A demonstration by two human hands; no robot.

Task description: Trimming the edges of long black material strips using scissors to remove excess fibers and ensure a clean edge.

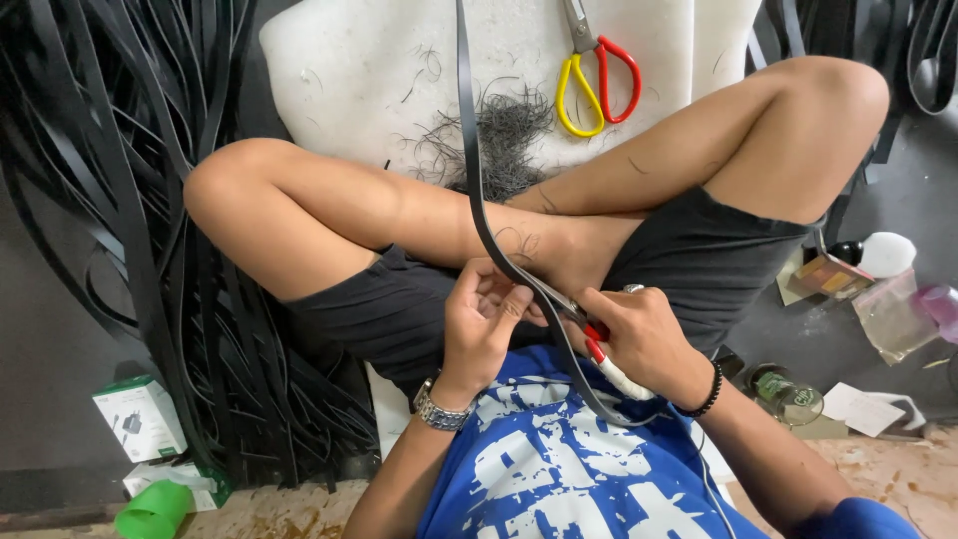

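I sit cross-legged and look down at my lap. A long black rubber strip [469, 150] runs from the top of the view down to my hands and loops over my blue shirt. My left hand [481, 317] pinches the strip near my ankle. My right hand [644, 339] grips a small pair of scissors with red and white handles [599, 354], its blades at the strip beside my left fingers. A watch is on my left wrist, a black bead bracelet on my right.
A white foam board [359, 80] lies ahead with black thread-like trimmings [504, 135] and yellow-and-red scissors [597, 75]. A heap of black strips [120, 200] fills the left. Small boxes [140, 417] and a green cup [155, 511] lie bottom left; bottles and bags [888, 299] at right.
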